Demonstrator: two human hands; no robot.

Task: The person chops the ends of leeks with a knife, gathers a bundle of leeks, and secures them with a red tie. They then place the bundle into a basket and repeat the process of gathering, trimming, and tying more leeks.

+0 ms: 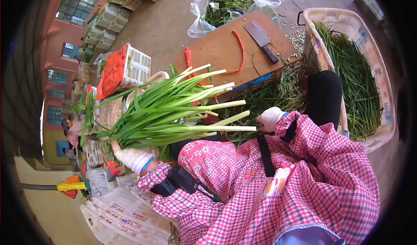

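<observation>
- From my remote station, I find the left hand (119, 152) at the leafy end of the green stalks (169, 106); fingers hidden, grip I cannot tell.
- Right hand (262, 121) near the pale stalk ends; closure I cannot tell.
- Stalks located between both hands, nearside of the board (210, 49) bearing a cleaver (259, 36).

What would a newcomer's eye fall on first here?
Probably the bundle of green stalks with white ends, spread mid-picture at the left hand. Next, the cleaver lying on the brown board above it, then the pink checked garment filling the bottom.
</observation>
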